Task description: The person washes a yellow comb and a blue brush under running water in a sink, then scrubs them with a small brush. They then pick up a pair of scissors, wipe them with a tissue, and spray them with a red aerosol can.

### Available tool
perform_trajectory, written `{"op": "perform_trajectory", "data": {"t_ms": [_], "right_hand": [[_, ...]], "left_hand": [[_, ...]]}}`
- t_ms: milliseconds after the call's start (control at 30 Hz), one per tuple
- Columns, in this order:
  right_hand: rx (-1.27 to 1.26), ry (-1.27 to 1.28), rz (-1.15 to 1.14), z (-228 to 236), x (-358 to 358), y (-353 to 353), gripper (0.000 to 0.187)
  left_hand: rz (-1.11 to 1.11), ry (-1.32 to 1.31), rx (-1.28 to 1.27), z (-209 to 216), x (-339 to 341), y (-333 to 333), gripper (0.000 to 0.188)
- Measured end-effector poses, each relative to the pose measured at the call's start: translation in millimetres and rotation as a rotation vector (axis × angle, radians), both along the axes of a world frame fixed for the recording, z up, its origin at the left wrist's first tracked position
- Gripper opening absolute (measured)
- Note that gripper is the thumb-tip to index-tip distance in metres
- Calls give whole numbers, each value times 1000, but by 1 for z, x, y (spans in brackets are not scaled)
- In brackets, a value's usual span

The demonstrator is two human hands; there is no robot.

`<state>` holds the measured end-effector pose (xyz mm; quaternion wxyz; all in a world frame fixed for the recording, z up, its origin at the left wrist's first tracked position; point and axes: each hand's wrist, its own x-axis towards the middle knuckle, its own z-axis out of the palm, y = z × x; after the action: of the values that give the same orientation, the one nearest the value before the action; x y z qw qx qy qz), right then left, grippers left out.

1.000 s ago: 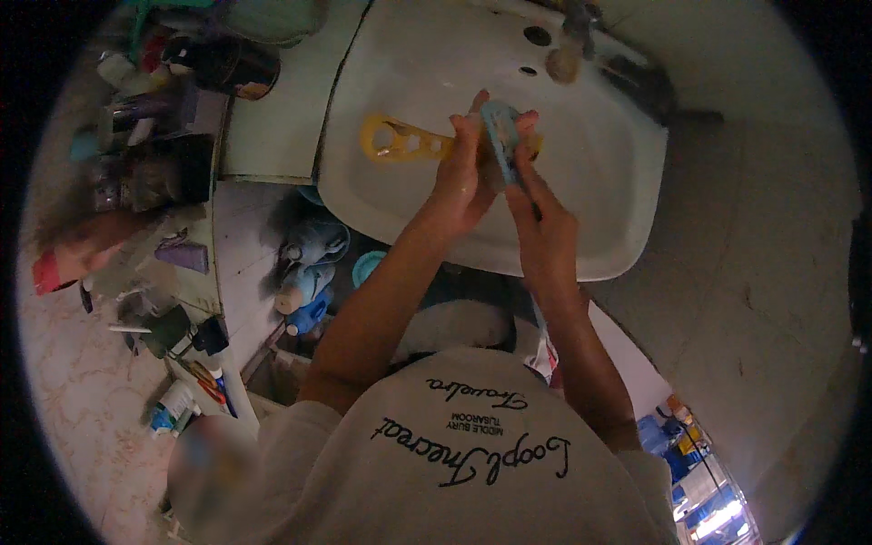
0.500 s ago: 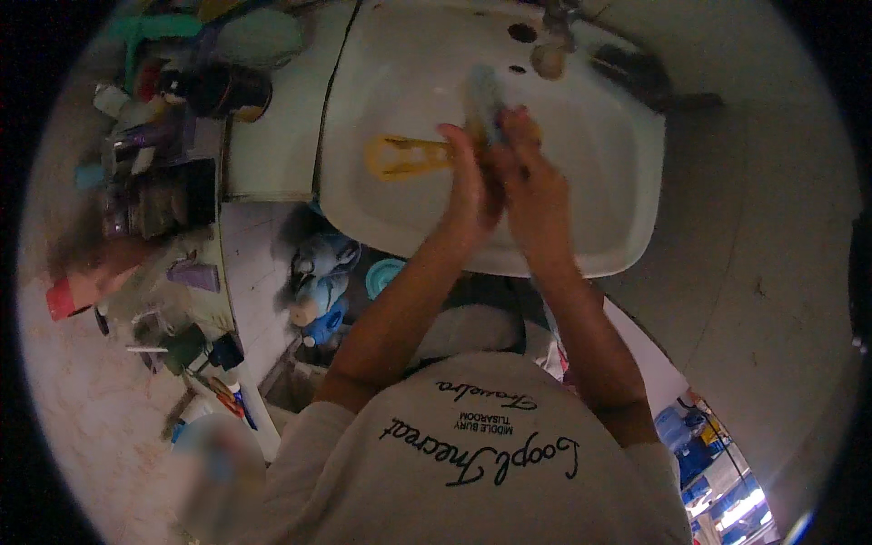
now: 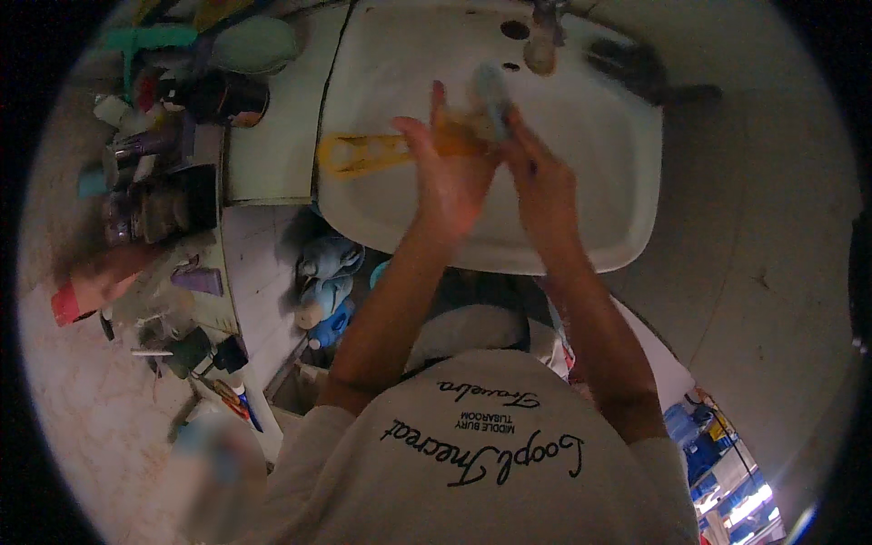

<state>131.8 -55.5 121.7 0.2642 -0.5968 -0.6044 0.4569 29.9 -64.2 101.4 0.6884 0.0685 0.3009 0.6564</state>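
Note:
Over the white washbasin [image 3: 599, 209], my left hand [image 3: 454, 186] holds a yellow plastic brush-like tool [image 3: 363, 154] with a slotted handle. The handle sticks out leftward past my thumb. That thumb and one finger stand out, and the other fingers are partly hidden. My right hand [image 3: 547, 186], close on the right, is closed on a pale bluish oblong thing [image 3: 490, 91] against the tool's right end. Motion blurs it, so its kind cannot be made out.
A tap [image 3: 542, 50] rises at the basin's back, near a dark long-handled object [image 3: 636, 68]. A counter [image 3: 272, 163] on the left carries a black can [image 3: 241, 98] and a pale oval dish [image 3: 254, 45]. Bottles [image 3: 331, 300] stand below the basin.
My left hand and the yellow tool have shifted left, and that hand has spread its thumb and a finger. My right hand stays near its place with the pale thing.

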Motion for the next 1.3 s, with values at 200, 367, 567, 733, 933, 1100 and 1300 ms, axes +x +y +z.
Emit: {"op": "perform_trajectory", "data": {"t_ms": [200,367,567,733,933,1100,1300], "right_hand": [[92,22,16,-12,-1,-9,40],[302,-57,31,-21,-6,-40,39],[-21,-36,74,-3,-4,-21,39],[29,-37,64,-7,-4,-10,37],[234,42,92,-18,-3,-15,34],[62,-83,95,-1,-6,-33,34],[123,-37,44,-10,-6,-19,34]], "left_hand": [[-49,58,48,-7,-3,-2,91],[58,61,-8,-7,-12,11,90],[11,51,-60,-5,-1,2,92],[-99,74,-114,-8,12,-4,92],[-50,21,-108,-22,19,-5,94],[-93,56,-81,-22,3,3,95],[1,-16,-83,-12,-1,4,91]]}}
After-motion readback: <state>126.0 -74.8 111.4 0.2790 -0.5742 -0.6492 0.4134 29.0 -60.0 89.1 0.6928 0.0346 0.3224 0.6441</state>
